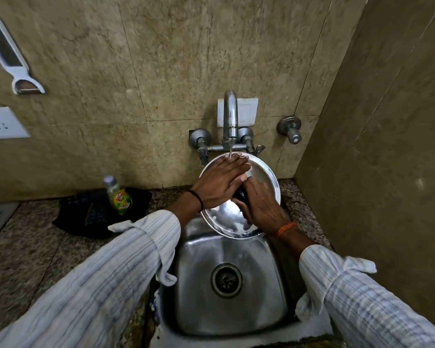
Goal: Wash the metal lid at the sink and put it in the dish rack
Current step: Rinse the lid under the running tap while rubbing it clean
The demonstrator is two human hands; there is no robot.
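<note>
A round metal lid (264, 179) is held tilted over the steel sink (201, 292), right under the tap (231, 119). A thin stream of water falls from the spout onto my left hand's fingertips. My left hand (220, 183) lies flat, fingers spread, on the lid's upper face. My right hand (260, 204) grips the lid's black knob (241, 194) at the centre. White foam shows on the lid's lower part. No dish rack is in view.
A green dish-soap bottle (117, 195) stands on a black cloth (86, 212) left of the sink on the granite counter (35, 247). A side wall (377, 146) closes in on the right. A second wall tap (290, 129), a socket (0, 123) and a hanging peeler (13, 56) are on the back wall.
</note>
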